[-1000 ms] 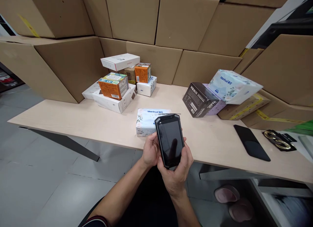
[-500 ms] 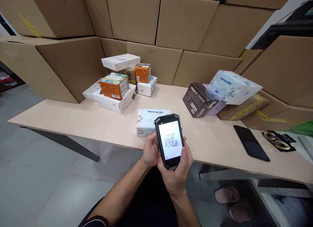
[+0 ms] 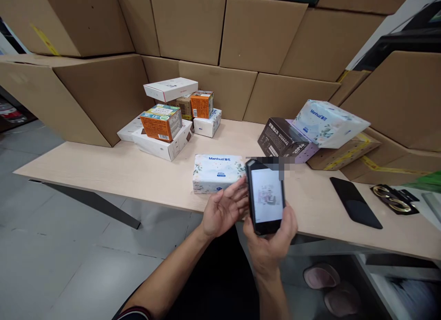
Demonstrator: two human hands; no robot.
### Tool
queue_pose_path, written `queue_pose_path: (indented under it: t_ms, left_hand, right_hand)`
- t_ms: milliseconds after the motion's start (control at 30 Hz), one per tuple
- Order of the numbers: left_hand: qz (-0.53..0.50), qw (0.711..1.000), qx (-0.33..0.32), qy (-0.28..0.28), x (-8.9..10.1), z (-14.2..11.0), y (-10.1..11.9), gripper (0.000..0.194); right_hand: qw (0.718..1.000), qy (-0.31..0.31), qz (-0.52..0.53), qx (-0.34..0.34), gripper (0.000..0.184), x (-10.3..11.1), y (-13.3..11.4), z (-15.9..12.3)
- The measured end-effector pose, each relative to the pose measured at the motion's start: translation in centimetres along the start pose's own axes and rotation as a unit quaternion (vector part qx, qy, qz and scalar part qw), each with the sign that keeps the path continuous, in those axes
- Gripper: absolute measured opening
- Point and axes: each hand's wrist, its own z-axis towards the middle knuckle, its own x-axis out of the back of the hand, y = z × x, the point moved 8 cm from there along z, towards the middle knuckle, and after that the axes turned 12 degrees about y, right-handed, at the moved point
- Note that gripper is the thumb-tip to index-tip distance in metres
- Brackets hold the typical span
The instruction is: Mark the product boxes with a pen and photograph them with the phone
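Resting near the middle of the front edge of the bench, the tissue pack looks light, soft and easily dented. Just in front, the left hand lies palm up, its fingers loosely spread around nothing; whether they touch the phone I cannot tell. Held over that edge, the phone seems rigid, smooth-faced and fairly weighty, best gripped by its side rims; the right hand has its fingers closed around the lower end.

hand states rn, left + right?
Left hand: open, palm up, fingertips by the phone; contact can't be told.
Right hand: closed around the phone's lower end.
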Motion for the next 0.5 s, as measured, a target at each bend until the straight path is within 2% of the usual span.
queue_pose_path:
  t_ms: [100, 167, 233, 300, 367, 400, 433, 467, 500]
  left_hand:
    - [0.051, 0.997, -0.052, -0.02, 0.0, -0.5, 0.5, 0.056]
    - [0.131, 0.982, -0.136, -0.022, -0.2, -1.2, 1.6, 0.05]
    - [0.237, 0.938, -0.253, -0.022, -0.9, -2.5, 3.4, 0.039]
    - [0.325, 0.869, -0.371, -0.035, -2.6, -4.6, 5.5, 0.029]
    - [0.358, 0.809, -0.462, -0.059, -4.9, -7.0, 7.7, 0.023]
    - [0.362, 0.792, -0.489, -0.061, -6.1, -8.1, 8.7, 0.019]
    - [0.359, 0.786, -0.5, -0.059, -7.3, -8.9, 9.7, 0.016]
    - [0.357, 0.792, -0.493, -0.045, -8.2, -9.5, 10.5, 0.015]
    - [0.353, 0.816, -0.457, -0.029, -8.9, -9.6, 11.0, 0.02]
  right_hand:
    - [0.996, -0.024, -0.089, -0.018, 0.092, 0.4, 2.7, 1.3]
    - [0.989, -0.059, -0.132, -0.033, 0.09, 0.3, 4.6, 1.8]
    - [0.982, -0.093, -0.156, -0.043, 0.087, 0.1, 6.2, 2.1]
    - [0.976, -0.126, -0.173, -0.049, 0.084, -0.3, 7.3, 2.1]
    - [0.969, -0.157, -0.184, -0.054, 0.082, -0.6, 7.9, 2.0]
    - [0.965, -0.172, -0.188, -0.058, 0.081, -0.8, 8.2, 1.9]
    - [0.962, -0.188, -0.19, -0.06, 0.08, -0.9, 8.3, 1.8]
    - [0.959, -0.204, -0.191, -0.059, 0.079, -1.1, 8.4, 1.8]
    - [0.955, -0.217, -0.192, -0.055, 0.078, -1.2, 8.4, 1.8]
